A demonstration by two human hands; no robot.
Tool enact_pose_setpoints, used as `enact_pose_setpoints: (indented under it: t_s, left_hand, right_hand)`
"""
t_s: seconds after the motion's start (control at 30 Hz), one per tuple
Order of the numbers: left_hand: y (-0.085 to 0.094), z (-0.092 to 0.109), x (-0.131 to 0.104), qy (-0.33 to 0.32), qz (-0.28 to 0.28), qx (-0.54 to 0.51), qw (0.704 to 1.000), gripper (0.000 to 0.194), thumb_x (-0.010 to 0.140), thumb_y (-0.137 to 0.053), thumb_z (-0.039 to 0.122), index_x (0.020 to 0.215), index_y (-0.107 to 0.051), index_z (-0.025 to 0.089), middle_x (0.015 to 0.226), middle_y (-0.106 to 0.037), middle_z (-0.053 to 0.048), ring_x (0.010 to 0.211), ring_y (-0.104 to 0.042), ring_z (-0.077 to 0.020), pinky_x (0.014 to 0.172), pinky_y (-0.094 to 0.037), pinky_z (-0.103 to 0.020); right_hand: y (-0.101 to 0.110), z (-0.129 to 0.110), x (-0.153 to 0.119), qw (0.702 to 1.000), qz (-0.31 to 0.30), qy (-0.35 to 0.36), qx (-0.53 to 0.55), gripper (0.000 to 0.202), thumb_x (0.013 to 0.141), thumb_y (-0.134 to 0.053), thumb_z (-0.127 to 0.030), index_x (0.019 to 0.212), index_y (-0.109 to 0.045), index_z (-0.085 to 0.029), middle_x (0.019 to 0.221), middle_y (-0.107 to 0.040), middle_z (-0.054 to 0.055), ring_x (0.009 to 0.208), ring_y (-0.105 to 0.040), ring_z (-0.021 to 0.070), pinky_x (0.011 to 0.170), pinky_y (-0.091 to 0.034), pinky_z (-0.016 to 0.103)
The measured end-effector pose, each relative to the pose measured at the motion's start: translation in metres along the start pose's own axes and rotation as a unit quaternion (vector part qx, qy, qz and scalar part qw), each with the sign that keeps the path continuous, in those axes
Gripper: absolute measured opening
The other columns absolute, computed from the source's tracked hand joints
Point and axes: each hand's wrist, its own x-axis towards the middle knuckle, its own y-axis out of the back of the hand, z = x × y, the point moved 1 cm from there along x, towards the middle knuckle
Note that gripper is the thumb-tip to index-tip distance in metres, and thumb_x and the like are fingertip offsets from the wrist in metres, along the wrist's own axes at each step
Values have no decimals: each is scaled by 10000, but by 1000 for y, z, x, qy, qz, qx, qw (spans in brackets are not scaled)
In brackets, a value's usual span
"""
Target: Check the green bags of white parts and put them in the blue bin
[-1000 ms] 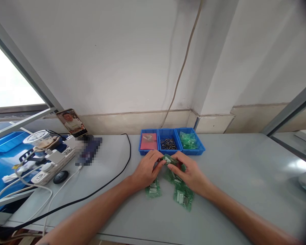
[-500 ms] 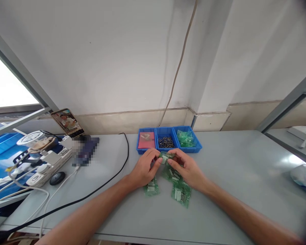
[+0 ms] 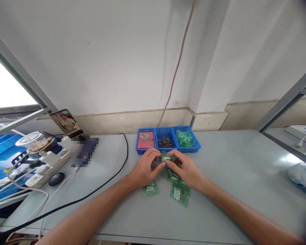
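Between my two hands is a small green plastic bag [image 3: 165, 157] with white pieces inside. My left hand [image 3: 147, 168] pinches its left side, and my right hand [image 3: 185, 169] pinches its right side; the thumbs meet at the near edge. Several similar filled green bags lie on the table under and near the hands: one filled bag [image 3: 150, 188] below my left hand, another [image 3: 180, 194] below my right wrist, and one [image 3: 172, 174] partly hidden by my right hand.
Behind the hands stand blue bins: one with a red block [image 3: 146, 141], one with screws [image 3: 165, 142], one with green bags [image 3: 184, 139]. A phone [image 3: 66, 123], power strip [image 3: 48, 166], mouse [image 3: 56, 179] and black cable [image 3: 102, 185] are at left on the grey table [image 3: 232, 170].
My thumbs have come together at the near edge of the held bag. The other bags lie as before; the view has shifted slightly.
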Motion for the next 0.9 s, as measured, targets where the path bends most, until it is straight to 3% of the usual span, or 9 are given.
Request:
enact_pose_setpoints:
  t_s: [0.43, 0.9]
  left_hand:
    - [-1, -2, 1, -1, -11, -3, 1000, 131, 1084, -519, 302, 1080, -589, 191, 1064, -630, -87, 1000, -593, -221, 910, -502, -356]
    - [-1, -3, 1, 1, -11, -2, 1000, 131, 1088, -515, 313, 1084, -572, 195, 1087, -631, -86, 1034, -584, -224, 937, -488, -359]
  right_hand:
    - [-1, 1, 0, 1000, 17, 16, 13, 137, 1025, -603, -362, 1123, -616, -267, 1012, -641, 0, 818, -581, 178, 744, -476, 304]
    - [0, 2, 1, 999, 18, 18, -30, 202, 1049, -575, -442, 1101, -651, -261, 952, -667, 3, 791, -583, 187, 717, -474, 312]
